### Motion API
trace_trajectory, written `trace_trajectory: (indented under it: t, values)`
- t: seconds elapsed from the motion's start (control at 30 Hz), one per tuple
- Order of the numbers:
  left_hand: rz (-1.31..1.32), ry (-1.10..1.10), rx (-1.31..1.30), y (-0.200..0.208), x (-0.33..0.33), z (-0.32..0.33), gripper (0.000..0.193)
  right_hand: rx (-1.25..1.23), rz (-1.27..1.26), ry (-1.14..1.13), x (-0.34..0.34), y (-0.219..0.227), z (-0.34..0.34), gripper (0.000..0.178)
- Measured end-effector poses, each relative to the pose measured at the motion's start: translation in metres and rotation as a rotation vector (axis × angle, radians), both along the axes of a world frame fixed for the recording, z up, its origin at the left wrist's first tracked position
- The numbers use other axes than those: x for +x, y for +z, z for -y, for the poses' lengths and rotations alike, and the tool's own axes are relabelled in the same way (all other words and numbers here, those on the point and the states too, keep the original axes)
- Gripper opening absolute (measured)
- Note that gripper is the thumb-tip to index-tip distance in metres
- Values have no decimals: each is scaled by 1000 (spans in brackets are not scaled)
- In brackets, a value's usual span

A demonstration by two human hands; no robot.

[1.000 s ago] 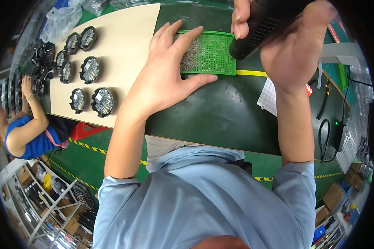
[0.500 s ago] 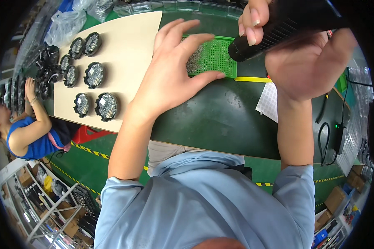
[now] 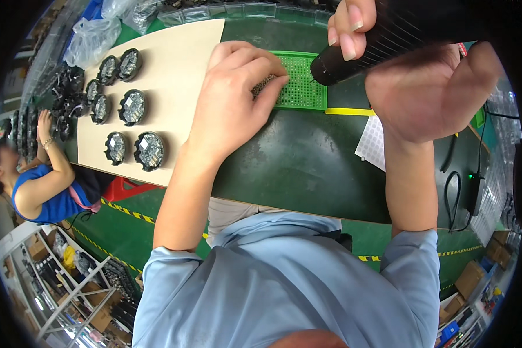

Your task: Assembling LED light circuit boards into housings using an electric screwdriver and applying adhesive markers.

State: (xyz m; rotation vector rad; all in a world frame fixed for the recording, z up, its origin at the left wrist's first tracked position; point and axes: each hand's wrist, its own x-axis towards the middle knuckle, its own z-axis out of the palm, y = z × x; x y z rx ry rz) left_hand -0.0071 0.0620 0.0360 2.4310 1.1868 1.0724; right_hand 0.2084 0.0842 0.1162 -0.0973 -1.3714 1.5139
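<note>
A worker's left hand [image 3: 235, 87] closes over a green tray [image 3: 310, 95] on a dark green bench [image 3: 296, 165]. Half a second earlier its fingers were spread wide; now they curl in, thumb and index tips drawn together above the mesh. Whether a part is pinched between them cannot be told. The right hand [image 3: 426, 95] has changed little: its fingers hook around a black ribbed tool [image 3: 383, 49], holding it, while the thumb stands well away.

From the middle of the view, the tray sits between 12 and 1 o'clock, the tool between 1 and 2. The tool's nose points to about 8 o'clock, overlapping the tray's 3 o'clock end in view; contact cannot be judged. Its long axis runs from 2 to 8 o'clock, the tray's from 9 to 3. Small metal parts [image 3: 263, 84] show in the tray's 9 o'clock end, partly hidden by the left hand.

A yellow strip [image 3: 349, 111] extends from the tray's 4 o'clock corner toward a dotted sheet [image 3: 372, 145]. Seven round black units [image 3: 133, 107] rest on a beige card [image 3: 180, 75] at 10 o'clock. At 9, a co-worker [image 3: 40, 197] in blue sits beside the bench.
</note>
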Motion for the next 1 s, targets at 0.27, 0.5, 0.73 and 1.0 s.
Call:
trace_trajectory:
  t: [0.27, 0.5, 0.73, 1.0]
  values:
    - [8, 5, -45, 10, 7, 14, 31, -26, -28, -6, -5, 0, 3, 65]
    - [173, 1, -22, -4, 17, 15, 20, -22, -12, -126, -8, -3, 3, 71]
    - [222, 11, -31, -6, 10, 19, 16, -20, -28, -169, -15, -7, 2, 79]
    - [361, 29, -79, -9, 17, 27, 15, 14, -84, -142, -10, -5, 15, 90]
